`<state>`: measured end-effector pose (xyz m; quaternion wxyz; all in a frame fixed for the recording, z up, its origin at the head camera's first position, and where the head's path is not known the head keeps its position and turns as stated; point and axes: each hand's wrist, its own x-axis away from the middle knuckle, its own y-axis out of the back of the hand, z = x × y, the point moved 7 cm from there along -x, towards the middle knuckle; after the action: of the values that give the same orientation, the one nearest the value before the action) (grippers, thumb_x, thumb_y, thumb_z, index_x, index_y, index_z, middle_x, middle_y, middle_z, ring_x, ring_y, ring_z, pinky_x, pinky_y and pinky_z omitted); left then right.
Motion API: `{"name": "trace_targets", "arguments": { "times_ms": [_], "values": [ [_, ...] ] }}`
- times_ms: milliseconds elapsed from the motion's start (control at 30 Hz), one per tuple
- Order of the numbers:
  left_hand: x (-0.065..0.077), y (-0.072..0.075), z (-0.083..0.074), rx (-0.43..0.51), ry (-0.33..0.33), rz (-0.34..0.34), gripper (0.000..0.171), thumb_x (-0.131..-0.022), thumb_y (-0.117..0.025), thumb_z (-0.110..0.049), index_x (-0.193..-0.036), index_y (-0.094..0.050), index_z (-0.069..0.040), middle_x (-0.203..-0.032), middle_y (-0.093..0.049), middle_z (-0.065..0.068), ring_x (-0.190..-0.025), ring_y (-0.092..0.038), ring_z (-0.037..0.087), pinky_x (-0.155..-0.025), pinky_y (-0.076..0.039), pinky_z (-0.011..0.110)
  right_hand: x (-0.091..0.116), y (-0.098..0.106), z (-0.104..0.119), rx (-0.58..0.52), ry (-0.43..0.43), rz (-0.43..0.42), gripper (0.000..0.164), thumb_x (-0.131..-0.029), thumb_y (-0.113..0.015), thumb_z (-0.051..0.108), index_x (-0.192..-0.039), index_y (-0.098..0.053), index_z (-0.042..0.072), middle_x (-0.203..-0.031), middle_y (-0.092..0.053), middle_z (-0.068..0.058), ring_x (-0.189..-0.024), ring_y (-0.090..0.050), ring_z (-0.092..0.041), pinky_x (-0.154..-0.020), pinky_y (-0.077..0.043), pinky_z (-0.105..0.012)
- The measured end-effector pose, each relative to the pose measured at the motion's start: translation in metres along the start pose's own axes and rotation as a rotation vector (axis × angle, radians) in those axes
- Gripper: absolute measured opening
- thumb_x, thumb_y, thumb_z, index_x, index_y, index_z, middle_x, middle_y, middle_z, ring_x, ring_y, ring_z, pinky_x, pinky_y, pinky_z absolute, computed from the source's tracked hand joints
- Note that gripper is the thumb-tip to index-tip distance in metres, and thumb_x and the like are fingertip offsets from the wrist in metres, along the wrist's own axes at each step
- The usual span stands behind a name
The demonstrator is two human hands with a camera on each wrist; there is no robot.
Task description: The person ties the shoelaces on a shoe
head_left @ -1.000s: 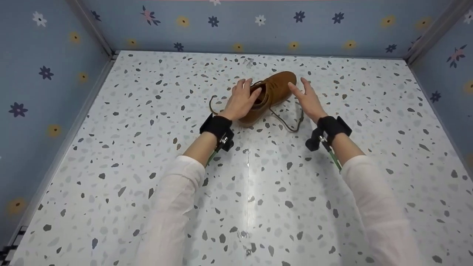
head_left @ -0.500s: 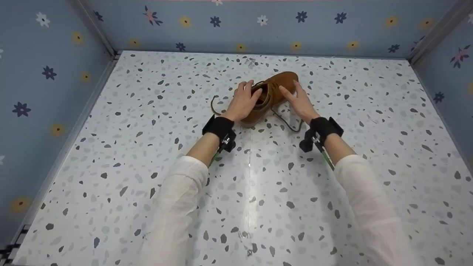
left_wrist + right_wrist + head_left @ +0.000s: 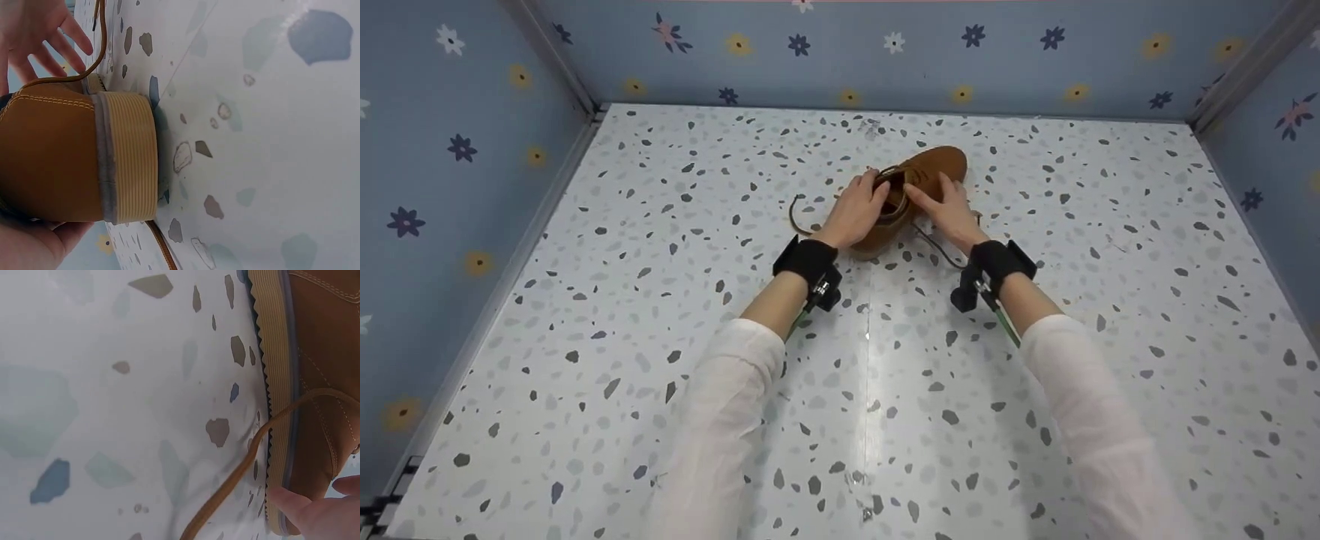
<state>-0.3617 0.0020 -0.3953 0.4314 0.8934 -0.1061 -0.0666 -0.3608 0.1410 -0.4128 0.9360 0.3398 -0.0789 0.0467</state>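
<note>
A tan-brown lace-up shoe (image 3: pixel 943 160) lies on the speckled surface, its toe towards the back right and its heel towards me. My left hand (image 3: pixel 855 214) grips the side of its ankle opening, thumb at the rim and fingers along the outer side. My right hand (image 3: pixel 952 216) is on the other side, thumb near the tongue and fingers extended over the shoe's side. In the right wrist view a fingertip (image 3: pixel 284 498) is against the ribbed sole (image 3: pixel 275 382). One loose lace end (image 3: pixel 936 246) trails on the right, another (image 3: pixel 794 217) on the left.
The white speckled tabletop (image 3: pixel 660 247) spreads around the shoe. Blue flowered panels stand behind it (image 3: pixel 840 60) and at the left (image 3: pixel 442 195) and right. Black wrist straps with cameras (image 3: pixel 808 259) sit on both wrists.
My right hand has moved left from beside the toe to the shoe's side near the opening. The left hand and the shoe have hardly moved.
</note>
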Motion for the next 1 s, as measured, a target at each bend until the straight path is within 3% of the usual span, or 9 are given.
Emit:
{"name": "trace_targets", "arguments": {
  "times_ms": [333,533,667,1000],
  "values": [
    [0.002,0.004,-0.002,-0.010,-0.035,-0.030,0.039,-0.080,-0.021,-0.031,-0.112,-0.024,-0.009,-0.102,-0.033,0.007,-0.090,-0.033,0.013,-0.072,-0.026,0.023,0.002,-0.003,0.008,0.033,-0.007,0.007,0.089,-0.052,-0.038,0.062,-0.118,-0.005,0.013,-0.119,0.004,-0.012,-0.104,0.005,-0.017,-0.080,-0.007,-0.034],
    [0.006,0.003,-0.005,-0.052,-0.053,-0.016,0.036,-0.080,-0.023,-0.024,-0.111,-0.023,-0.006,-0.102,-0.033,0.008,-0.091,-0.031,0.014,-0.073,-0.025,0.023,0.000,-0.002,0.011,0.065,0.006,0.001,0.080,-0.060,-0.038,0.055,-0.117,-0.007,0.008,-0.118,0.002,-0.015,-0.104,0.002,-0.019,-0.081,-0.008,-0.032],
    [0.008,0.003,-0.007,-0.051,-0.068,-0.012,0.032,-0.079,-0.025,-0.019,-0.108,-0.027,-0.007,-0.097,-0.036,0.007,-0.086,-0.034,0.015,-0.069,-0.026,0.023,0.000,-0.006,0.011,0.033,-0.040,-0.012,0.075,-0.066,-0.037,0.048,-0.117,-0.002,0.007,-0.118,0.006,-0.014,-0.104,0.002,-0.017,-0.081,-0.007,-0.028],
    [0.015,0.001,-0.012,-0.037,-0.092,-0.016,0.028,-0.077,-0.029,-0.015,-0.104,-0.030,-0.007,-0.092,-0.037,0.006,-0.083,-0.035,0.013,-0.067,-0.028,0.023,0.005,-0.009,0.012,0.018,-0.047,-0.023,0.072,-0.068,-0.038,0.041,-0.116,0.000,0.003,-0.118,0.004,-0.014,-0.104,0.001,-0.015,-0.082,-0.006,-0.024]
  ]
}}
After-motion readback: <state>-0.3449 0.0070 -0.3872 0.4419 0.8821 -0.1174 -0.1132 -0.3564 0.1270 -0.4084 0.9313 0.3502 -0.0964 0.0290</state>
